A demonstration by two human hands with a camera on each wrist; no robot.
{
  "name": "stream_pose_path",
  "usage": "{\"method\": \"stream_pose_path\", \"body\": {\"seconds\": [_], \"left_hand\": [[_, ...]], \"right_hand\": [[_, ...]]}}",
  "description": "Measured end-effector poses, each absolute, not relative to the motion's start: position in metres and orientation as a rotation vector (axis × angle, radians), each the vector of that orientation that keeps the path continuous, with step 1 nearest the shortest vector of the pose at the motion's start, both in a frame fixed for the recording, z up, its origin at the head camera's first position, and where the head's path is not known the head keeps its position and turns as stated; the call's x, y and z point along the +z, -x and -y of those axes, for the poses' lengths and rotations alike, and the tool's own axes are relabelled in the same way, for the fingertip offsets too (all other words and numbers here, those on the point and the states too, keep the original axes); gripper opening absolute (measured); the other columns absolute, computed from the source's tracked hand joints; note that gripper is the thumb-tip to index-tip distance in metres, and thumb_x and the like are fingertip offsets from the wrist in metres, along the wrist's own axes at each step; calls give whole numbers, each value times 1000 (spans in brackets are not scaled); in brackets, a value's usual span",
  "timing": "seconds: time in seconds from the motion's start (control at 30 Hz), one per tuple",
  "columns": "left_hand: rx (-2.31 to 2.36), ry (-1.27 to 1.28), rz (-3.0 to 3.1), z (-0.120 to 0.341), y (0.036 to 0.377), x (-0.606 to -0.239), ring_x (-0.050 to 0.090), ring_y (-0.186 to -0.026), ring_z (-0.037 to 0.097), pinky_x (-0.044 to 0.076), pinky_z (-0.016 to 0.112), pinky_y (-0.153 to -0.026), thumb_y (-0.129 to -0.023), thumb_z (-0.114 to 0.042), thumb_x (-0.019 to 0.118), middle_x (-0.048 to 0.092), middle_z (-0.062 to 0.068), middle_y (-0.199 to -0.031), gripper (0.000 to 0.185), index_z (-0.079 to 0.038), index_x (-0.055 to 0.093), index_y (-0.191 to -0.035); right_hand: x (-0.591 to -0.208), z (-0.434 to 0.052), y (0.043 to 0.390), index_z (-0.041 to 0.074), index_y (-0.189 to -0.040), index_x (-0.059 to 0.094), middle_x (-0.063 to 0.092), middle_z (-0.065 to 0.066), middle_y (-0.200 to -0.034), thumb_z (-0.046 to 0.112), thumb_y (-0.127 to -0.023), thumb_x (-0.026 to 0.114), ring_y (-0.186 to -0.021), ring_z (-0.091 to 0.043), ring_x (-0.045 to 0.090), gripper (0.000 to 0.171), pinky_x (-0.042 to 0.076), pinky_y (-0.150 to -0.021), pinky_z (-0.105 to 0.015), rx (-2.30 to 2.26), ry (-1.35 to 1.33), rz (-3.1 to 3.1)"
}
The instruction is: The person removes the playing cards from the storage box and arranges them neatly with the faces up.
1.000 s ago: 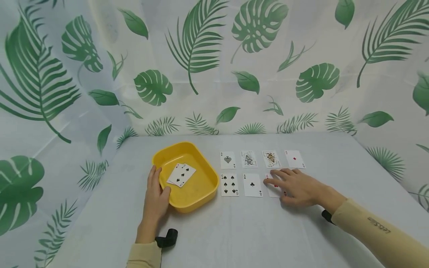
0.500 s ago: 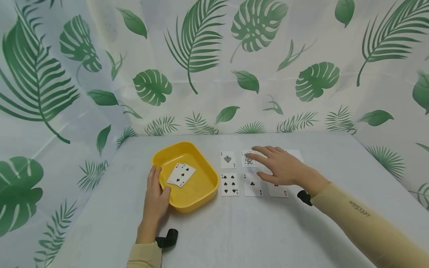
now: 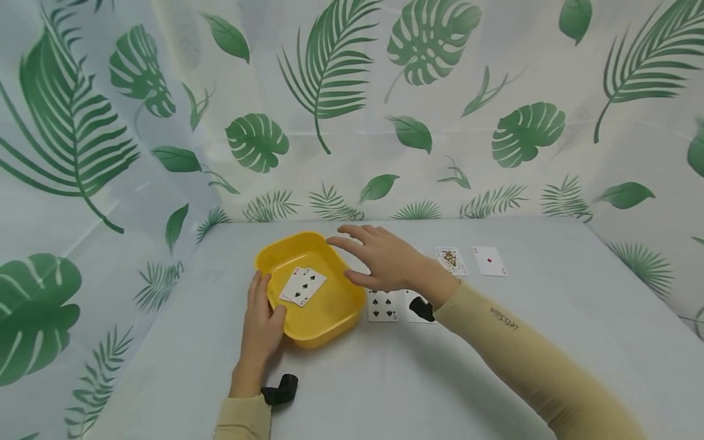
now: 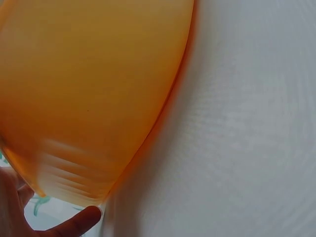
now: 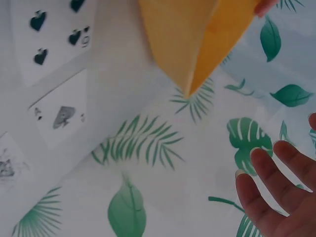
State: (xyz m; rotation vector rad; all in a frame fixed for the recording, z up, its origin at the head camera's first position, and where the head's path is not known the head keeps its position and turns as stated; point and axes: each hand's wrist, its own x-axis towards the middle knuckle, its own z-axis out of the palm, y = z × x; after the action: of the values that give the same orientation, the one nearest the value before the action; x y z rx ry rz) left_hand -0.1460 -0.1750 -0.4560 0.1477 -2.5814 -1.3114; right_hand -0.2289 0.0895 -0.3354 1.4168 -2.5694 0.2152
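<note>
Right hand [image 3: 385, 263] now over glossy tray [image 3: 286, 252]

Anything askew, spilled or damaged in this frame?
Nothing damaged or spilled. Only the two cards in the yellow tray lie overlapped and tilted, unlike the straight rows on the table. The left hand holds the tray's rim.

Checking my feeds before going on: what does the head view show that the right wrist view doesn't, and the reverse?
Head only: the left hand holding the yellow tray, two cards in the tray, and the ace of diamonds.

Right wrist only: the ace of spades, which the right hand hides from the head view.

Both: the tray, the six of spades and the open right hand.
</note>
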Motion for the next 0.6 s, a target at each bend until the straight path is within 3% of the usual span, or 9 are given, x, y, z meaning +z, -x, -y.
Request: {"method": "stream_pose_path", "body": {"seconds": [0.3,0.6], "left_hand": [[-1310,-165,2585,175,147,-454,17,-151,31,18,55,-119,-92,-10,47,7,4,-169,70,-7,26,-159],[-1313,-146,2557,172,145,-455,22,-149,35,21,57,-117,-91,-8,48,11,8,-168,69,-4,28,-158]], "right_hand": [[-319,-41,245,17,-151,46,47,-13,-150,36,-97,61,-135,-33,47,59,37,-111,-50,296,-1397,2552],[-338,3,262,14,-148,50,52,-10,-144,34,-98,59,-125,-28,55,54,42,-108,-42,307,-1425,2527]]}}
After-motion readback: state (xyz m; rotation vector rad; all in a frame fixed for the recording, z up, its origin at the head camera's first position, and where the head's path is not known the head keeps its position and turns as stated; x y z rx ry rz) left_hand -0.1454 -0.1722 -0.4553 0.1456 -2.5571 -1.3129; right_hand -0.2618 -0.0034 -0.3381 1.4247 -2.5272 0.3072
